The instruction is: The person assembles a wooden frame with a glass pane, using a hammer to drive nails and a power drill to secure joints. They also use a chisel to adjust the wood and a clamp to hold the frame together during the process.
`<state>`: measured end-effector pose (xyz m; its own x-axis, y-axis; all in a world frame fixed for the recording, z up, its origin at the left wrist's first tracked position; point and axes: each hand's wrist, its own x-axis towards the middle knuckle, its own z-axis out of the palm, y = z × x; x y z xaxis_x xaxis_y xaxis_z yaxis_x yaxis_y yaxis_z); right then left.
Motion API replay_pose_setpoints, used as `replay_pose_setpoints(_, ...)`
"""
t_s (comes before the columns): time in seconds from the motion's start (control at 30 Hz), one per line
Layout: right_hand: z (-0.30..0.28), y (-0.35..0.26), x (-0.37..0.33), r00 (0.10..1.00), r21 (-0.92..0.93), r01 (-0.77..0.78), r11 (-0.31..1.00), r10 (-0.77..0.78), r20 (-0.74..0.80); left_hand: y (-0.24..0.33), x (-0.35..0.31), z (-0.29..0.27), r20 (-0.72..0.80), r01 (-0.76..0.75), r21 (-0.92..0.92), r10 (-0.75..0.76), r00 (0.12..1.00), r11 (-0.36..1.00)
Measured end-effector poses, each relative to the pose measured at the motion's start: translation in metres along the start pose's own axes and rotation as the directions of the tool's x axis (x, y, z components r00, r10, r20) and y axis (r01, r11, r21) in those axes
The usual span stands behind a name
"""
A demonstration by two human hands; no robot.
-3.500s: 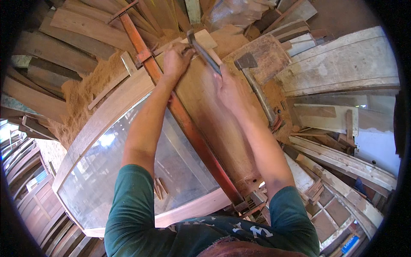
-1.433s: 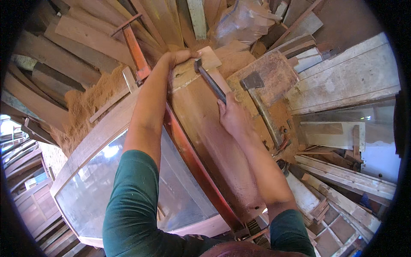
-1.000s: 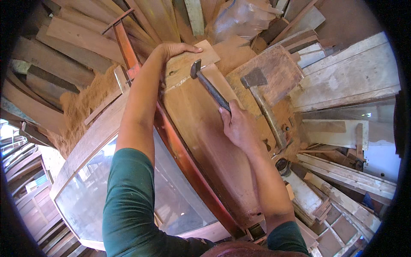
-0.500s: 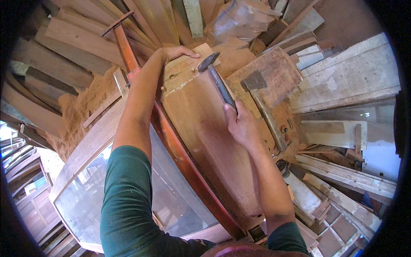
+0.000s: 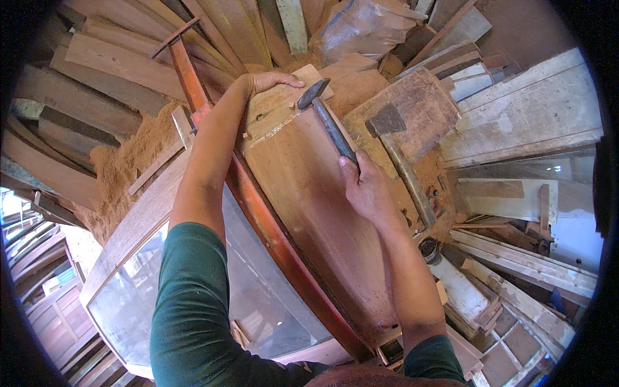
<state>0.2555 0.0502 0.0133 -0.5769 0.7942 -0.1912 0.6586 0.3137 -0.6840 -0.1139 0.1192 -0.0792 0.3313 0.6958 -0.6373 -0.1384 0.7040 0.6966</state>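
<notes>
My right hand [image 5: 369,187] is closed round the dark handle of a hammer [image 5: 334,132]. Its steel head is over the far part of a wide brown wooden board [image 5: 300,206], close to a pale, rough line across the wood. At the board's far end, my left hand [image 5: 271,80] grips the edge, its thumb on top and its other fingers mostly hidden. A long orange-red metal bar clamp [image 5: 267,222] runs along the board's left side, passing under my left forearm.
An axe-like tool [image 5: 407,174] with a wooden handle lies right of the board, near a dusty wood block [image 5: 419,106]. A glass-paned wooden frame [image 5: 132,287] is at left. Sawdust [image 5: 126,164], stacked planks [image 5: 126,68] and a plastic bag [image 5: 361,32] surround the far side.
The view has shifted very slightly. Both hands and the hammer keep nearly the same places on the board.
</notes>
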Motion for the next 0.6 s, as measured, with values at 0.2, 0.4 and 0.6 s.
replay_pose_setpoints(0.2, -0.004, -0.026, -0.01, 0.995, -0.01, 0.075, 0.997, -0.075, -0.069, -0.004, -0.007, 0.001, -0.032, -0.026, 0.05, 0.028, 0.999, 0.998)
replay_pose_setpoints(0.4, 0.003, -0.023, -0.003, 0.99, -0.23, 0.125, 0.965, -0.138, -0.04, -0.001, -0.004, 0.011, -0.108, 0.01, 0.005, -0.009, 0.994, 1.0)
replay_pose_setpoints(0.6, -0.004, -0.016, -0.008, 0.989, -0.241, 0.096, 0.966, -0.12, -0.087, -0.005, 0.003, -0.004, 0.002, 0.067, 0.004, -0.067, 0.998, 0.998)
